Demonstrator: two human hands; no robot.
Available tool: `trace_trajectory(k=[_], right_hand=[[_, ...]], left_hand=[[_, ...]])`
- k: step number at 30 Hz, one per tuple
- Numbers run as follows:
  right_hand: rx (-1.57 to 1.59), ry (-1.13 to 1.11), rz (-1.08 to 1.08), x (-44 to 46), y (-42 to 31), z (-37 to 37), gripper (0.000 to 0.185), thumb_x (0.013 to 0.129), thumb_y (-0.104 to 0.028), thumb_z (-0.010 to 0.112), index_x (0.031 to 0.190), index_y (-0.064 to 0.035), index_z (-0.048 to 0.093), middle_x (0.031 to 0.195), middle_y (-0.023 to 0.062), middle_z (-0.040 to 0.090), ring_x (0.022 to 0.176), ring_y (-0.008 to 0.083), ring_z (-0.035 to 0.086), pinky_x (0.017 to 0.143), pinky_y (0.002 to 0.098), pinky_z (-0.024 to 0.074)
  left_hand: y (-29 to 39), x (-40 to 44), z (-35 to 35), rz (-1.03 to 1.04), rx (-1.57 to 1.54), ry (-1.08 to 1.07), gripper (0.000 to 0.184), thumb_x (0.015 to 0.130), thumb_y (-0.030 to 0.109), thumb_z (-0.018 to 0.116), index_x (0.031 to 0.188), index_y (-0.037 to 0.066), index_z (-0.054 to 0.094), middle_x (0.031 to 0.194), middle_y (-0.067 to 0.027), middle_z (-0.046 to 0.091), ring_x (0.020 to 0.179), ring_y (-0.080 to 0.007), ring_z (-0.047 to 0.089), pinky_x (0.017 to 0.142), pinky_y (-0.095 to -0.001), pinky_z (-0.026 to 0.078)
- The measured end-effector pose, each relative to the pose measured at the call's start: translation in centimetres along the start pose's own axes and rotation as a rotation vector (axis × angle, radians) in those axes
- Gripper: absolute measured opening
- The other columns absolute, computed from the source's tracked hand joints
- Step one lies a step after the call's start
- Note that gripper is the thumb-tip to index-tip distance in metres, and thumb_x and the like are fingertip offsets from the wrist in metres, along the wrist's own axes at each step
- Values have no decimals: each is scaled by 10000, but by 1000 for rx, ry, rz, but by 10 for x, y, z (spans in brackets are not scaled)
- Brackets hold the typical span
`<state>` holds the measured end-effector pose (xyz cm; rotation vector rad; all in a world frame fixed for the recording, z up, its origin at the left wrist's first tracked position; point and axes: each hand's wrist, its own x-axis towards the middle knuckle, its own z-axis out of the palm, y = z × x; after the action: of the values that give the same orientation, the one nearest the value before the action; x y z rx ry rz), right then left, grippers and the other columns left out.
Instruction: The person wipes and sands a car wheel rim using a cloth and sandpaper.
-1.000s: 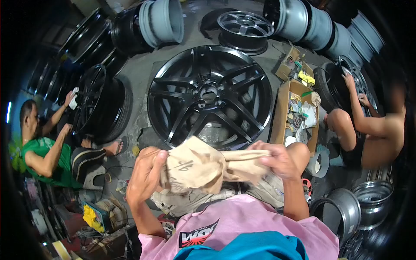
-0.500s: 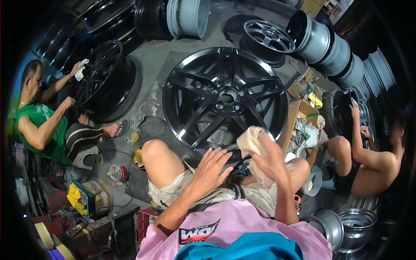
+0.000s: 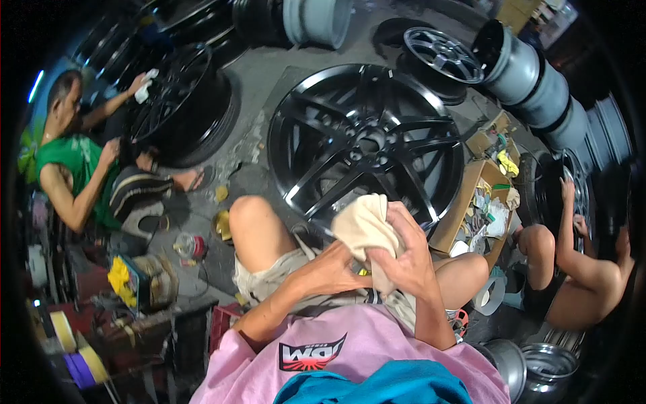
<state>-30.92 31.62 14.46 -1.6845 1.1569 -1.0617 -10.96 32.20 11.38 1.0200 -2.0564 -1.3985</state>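
Observation:
A beige cloth [image 3: 360, 225] is bunched up in front of my body, above my lap. My right hand [image 3: 409, 259] is closed around it, with a loose end hanging below the fingers. My left hand [image 3: 330, 269] meets the cloth from the other side; its fingertips are partly hidden by the folds and its thumb points toward the right hand. Just beyond the hands lies a large black wheel rim [image 3: 370, 139] with polished-edged double spokes, face up. The cloth overlaps the rim's near edge in view.
A cardboard box [image 3: 441, 236] of scraps stands right of the rim. At left, a person in green [image 3: 87, 168] holds a white cloth at a dark wheel [image 3: 178, 101]; at right, another person [image 3: 585, 269] touches a wheel. Silver barrels [image 3: 515, 64] line the back right. A can [image 3: 190, 246] sits left.
My left hand has moved from its spread pose near the rim in to the cloth. My right hand has brought the cloth slightly left and nearer. The view has shifted a little.

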Motion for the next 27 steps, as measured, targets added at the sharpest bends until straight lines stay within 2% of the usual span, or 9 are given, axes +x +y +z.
trace_trajectory(k=[4, 7, 10, 11, 13, 15, 19, 25, 27], right_hand=[[-43, -123, -450, 20, -31, 12, 664, 741, -416, 958, 1255, -38, 774, 1384, 169, 673, 1370, 403, 532, 1152, 542, 424], [-98, -40, -387, 33, -26, 12, 683, 845, -600, 814, 1220, -29, 803, 1361, 172, 700, 1287, 358, 620, 1104, 491, 480], [-6, 42, -102, 30, 5, 20, 227, 990, -135, 772, 1169, 3, 792, 1189, 115, 727, 1086, 215, 681, 970, 343, 529], [-87, 51, -29, 28, 23, 22, 153, 1010, -54, 734, 1137, 13, 785, 1127, 90, 734, 1045, 172, 670, 936, 307, 520], [-136, -9, 88, 21, 60, 23, 135, 1036, -73, 720, 1093, 42, 761, 1057, 86, 740, 999, 165, 675, 923, 299, 513], [-188, -51, 146, 10, 81, 31, 145, 1036, -76, 718, 1090, 51, 763, 1024, 89, 734, 961, 178, 678, 904, 312, 519], [-389, -95, 58, 5, 83, 53, 123, 1031, -63, 700, 1049, 38, 769, 996, 130, 727, 913, 250, 698, 864, 346, 538], [-612, -37, 65, 9, 90, 67, 137, 1038, -71, 679, 987, 43, 735, 952, 157, 700, 854, 328, 678, 794, 412, 526], [-637, -42, 66, 9, 90, 68, 150, 1039, -73, 674, 959, 48, 716, 927, 161, 687, 833, 336, 664, 780, 417, 517]], left_hand=[[6, -26, -9, 368, -550, 202, 535, 990, 372, 761, 1391, 34, 656, 1432, -135, 649, 1349, -301, 601, 1153, -445, 469], [20, -78, -82, 142, -521, 658, 586, 1054, 449, 683, 1431, 6, 610, 1412, -128, 659, 1259, -219, 654, 1069, -404, 547], [3, -169, -142, 95, -433, 1205, 491, 1093, 335, 616, 1447, -4, 605, 1385, -135, 679, 1211, -195, 684, 1057, -394, 568], [-2, -199, -154, 173, -401, 1299, 412, 1093, 256, 604, 1406, -5, 664, 1350, -120, 707, 1208, -182, 677, 1060, -374, 551], [-37, -255, -166, -209, -213, 1491, 432, 1083, 258, 606, 1407, -20, 672, 1371, -115, 700, 1206, -185, 678, 1059, -367, 547], [-88, -291, -147, -766, -95, 1518, 400, 1055, 251, 634, 1335, -24, 711, 1293, -96, 736, 1123, -183, 703, 989, -351, 560], [-205, -336, -70, -898, -183, 1170, 391, 962, 304, 717, 1149, -36, 767, 1049, -83, 789, 945, -172, 717, 856, -359, 568], [-311, -402, 11, -1381, -166, 816, 576, 861, 401, 792, 1189, -69, 732, 1241, -329, 730, 1183, -439, 715, 1046, -500, 537], [-323, -400, 20, -1415, 290, 964, 677, 842, 396, 830, 1318, -52, 655, 1369, -349, 645, 1339, -451, 610, 1141, -512, 485]])
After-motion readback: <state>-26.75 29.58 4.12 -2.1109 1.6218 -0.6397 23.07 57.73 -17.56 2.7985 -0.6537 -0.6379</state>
